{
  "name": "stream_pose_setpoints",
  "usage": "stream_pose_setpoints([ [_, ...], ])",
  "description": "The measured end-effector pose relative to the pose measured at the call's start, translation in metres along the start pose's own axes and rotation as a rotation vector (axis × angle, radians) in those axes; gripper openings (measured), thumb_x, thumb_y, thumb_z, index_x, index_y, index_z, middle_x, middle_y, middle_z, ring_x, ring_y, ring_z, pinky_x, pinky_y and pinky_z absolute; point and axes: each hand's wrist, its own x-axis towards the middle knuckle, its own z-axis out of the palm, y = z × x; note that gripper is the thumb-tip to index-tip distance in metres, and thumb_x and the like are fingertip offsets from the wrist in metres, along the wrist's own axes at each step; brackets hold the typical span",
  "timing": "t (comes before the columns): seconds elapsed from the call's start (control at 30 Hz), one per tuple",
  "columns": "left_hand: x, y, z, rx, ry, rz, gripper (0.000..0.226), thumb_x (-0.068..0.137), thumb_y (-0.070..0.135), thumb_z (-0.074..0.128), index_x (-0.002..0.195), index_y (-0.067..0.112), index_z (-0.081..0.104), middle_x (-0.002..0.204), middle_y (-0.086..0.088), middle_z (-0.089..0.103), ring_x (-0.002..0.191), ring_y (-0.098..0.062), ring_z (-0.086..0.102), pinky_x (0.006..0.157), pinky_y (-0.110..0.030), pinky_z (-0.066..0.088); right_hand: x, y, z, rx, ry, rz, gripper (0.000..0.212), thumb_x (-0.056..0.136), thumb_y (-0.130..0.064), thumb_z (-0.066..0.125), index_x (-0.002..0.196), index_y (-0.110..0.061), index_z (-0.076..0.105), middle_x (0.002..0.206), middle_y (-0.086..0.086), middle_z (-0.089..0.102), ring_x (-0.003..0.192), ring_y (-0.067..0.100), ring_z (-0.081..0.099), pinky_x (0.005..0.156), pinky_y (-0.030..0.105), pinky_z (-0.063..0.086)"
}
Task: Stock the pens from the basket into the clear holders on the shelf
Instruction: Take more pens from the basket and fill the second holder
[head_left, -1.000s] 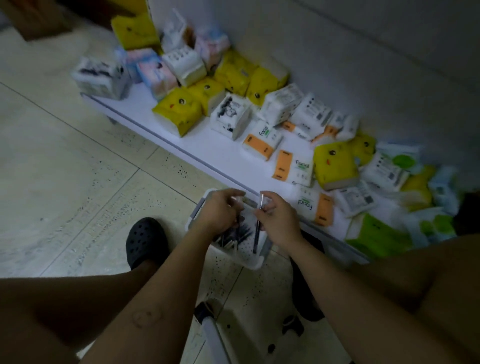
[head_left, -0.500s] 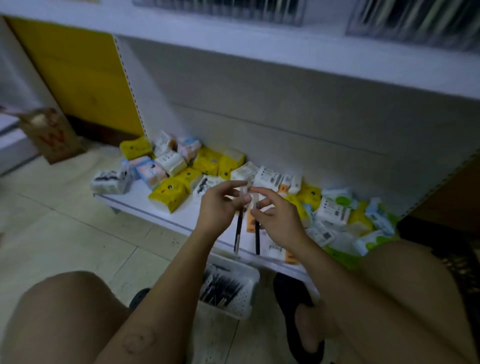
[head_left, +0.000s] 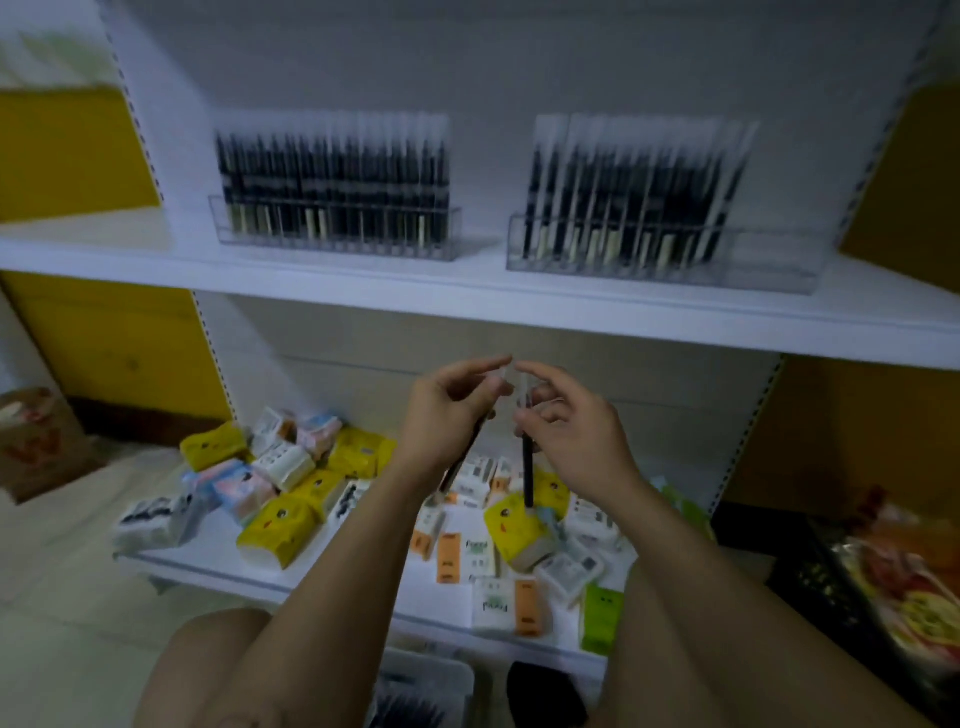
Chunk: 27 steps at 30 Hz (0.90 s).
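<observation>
**White shelf unit: pens lifted, insertion pending**

The white shelf (head_left: 467, 299) carries two clear holders. The left holder (head_left: 337, 247) looks filled across its width. The right holder (head_left: 769, 273) has bare slots at its right end.

Tissue packs (head_left: 275, 525) lie on the lower shelf. The basket (head_left: 431, 670) sits on the floor between the knees, with more pens inside.

Both hands are raised in front of the lower shelf, well below the holders.
- The left hand (head_left: 447, 415) has its fingers curled round one pen (head_left: 462, 462), which slants down and left.
- The right hand (head_left: 576, 431) pinches a second pen (head_left: 528, 478), which hangs nearly upright.

The fingertips meet at the pens' clear upper ends, where blur hides the detail.

Step in hand: probably the carry from basket to holder.

Next move, as judged:
1. Raise the pens to the bare slots on the right.
2. Hold each pen upright.
3. Lower it in without knocking its neighbours.
</observation>
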Motion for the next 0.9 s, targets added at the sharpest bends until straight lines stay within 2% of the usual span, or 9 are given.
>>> stream_pose_setpoints([
  [0.13,0.005,0.042,0.022,-0.023,-0.083,0.071,0.025,0.090,0.010,0.064,0.113,0.020,0.068,0.097,-0.017,0.071,0.079,-0.016,0.061,0.062,-0.017,0.047,-0.001,-0.028,-0.036,-0.039,0.066,-0.063,0.047,0.089,-0.013,0.068,0.118,-0.047,0.055,0.088,-0.008,0.059,0.078,0.018,0.069,0.077,0.039,0.057],
  [0.23,0.007,0.072,0.038,-0.004,-0.110,0.124,0.024,0.088,0.016,0.068,0.111,0.026,0.070,0.093,-0.011,0.072,0.073,-0.013,0.063,0.060,-0.022,0.047,-0.003,-0.050,-0.064,-0.006,0.149,-0.109,0.048,0.088,-0.008,0.067,0.118,-0.044,0.056,0.090,-0.004,0.060,0.078,0.019,0.069,0.076,0.040,0.058],
  [0.33,0.012,0.103,0.053,0.025,-0.123,0.170,0.025,0.087,0.017,0.070,0.108,0.031,0.068,0.095,-0.006,0.073,0.081,-0.016,0.069,0.061,-0.024,0.052,-0.001,-0.070,-0.091,-0.005,0.223,-0.135,0.048,0.086,-0.008,0.069,0.117,-0.044,0.057,0.092,-0.008,0.061,0.077,0.016,0.070,0.073,0.041,0.059],
  [0.47,0.023,0.139,0.077,0.117,-0.151,0.259,0.029,0.085,0.013,0.072,0.108,0.030,0.067,0.094,-0.003,0.070,0.082,-0.013,0.070,0.061,-0.020,0.053,0.002,-0.093,-0.128,-0.065,0.289,-0.178,0.045,0.084,-0.012,0.073,0.115,-0.041,0.058,0.095,-0.013,0.058,0.075,0.006,0.067,0.073,0.029,0.057],
  [0.57,0.036,0.161,0.097,0.157,-0.152,0.329,0.029,0.083,0.010,0.074,0.102,0.030,0.067,0.087,-0.001,0.069,0.076,-0.012,0.068,0.063,-0.025,0.056,0.006,-0.107,-0.155,-0.093,0.325,-0.201,0.044,0.084,-0.012,0.073,0.118,-0.037,0.059,0.096,-0.010,0.059,0.078,0.006,0.065,0.073,0.021,0.056],
  [0.67,0.049,0.178,0.116,0.220,-0.159,0.393,0.028,0.081,0.014,0.076,0.104,0.028,0.067,0.092,0.001,0.070,0.077,-0.014,0.069,0.066,-0.028,0.059,0.013,-0.115,-0.179,-0.079,0.354,-0.207,0.043,0.085,-0.012,0.073,0.119,-0.033,0.059,0.096,-0.005,0.061,0.078,0.007,0.065,0.069,0.018,0.055],
  [0.77,0.063,0.191,0.132,0.265,-0.173,0.428,0.026,0.084,0.018,0.073,0.107,0.027,0.065,0.099,0.004,0.069,0.084,-0.009,0.068,0.070,-0.029,0.060,0.022,-0.119,-0.200,-0.066,0.401,-0.224,0.042,0.084,-0.010,0.073,0.118,-0.032,0.060,0.093,-0.006,0.062,0.076,0.009,0.066,0.069,0.020,0.056],
  [0.9,0.080,0.202,0.152,0.303,-0.158,0.457,0.024,0.085,0.021,0.072,0.106,0.028,0.063,0.096,0.006,0.069,0.087,-0.008,0.067,0.080,-0.031,0.059,0.038,-0.120,-0.224,-0.046,0.426,-0.240,0.042,0.083,-0.007,0.073,0.115,-0.031,0.059,0.091,-0.003,0.062,0.076,0.015,0.067,0.073,0.032,0.060],
])
